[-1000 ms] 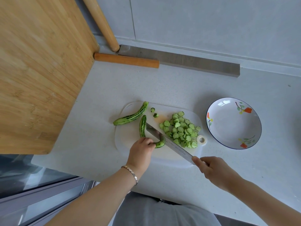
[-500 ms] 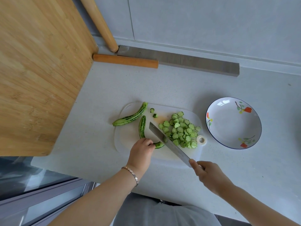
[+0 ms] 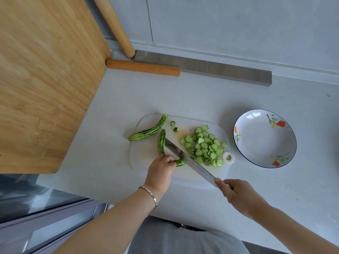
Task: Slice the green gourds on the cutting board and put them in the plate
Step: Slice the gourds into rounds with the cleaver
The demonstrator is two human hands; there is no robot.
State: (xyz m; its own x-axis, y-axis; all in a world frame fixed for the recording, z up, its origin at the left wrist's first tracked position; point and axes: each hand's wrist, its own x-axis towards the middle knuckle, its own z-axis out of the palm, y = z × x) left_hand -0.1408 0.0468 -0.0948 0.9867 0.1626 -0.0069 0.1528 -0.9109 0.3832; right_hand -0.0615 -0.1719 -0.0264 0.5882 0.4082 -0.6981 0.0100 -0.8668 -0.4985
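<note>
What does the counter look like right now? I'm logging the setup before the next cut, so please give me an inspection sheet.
Surface: pale counter, dry; white cutting board on it.
Job's things: one whole gourd at the board's far left edge; a second gourd under the knife; slices piled on the board's right; plate holds no slices.
Clutter: small tape roll, two rolling pins, metal bar, big wooden board.
Hands: left hand steadies the gourd; right hand grips the knife.
Cables: nothing seen.
Surroundings: grey wall.
</note>
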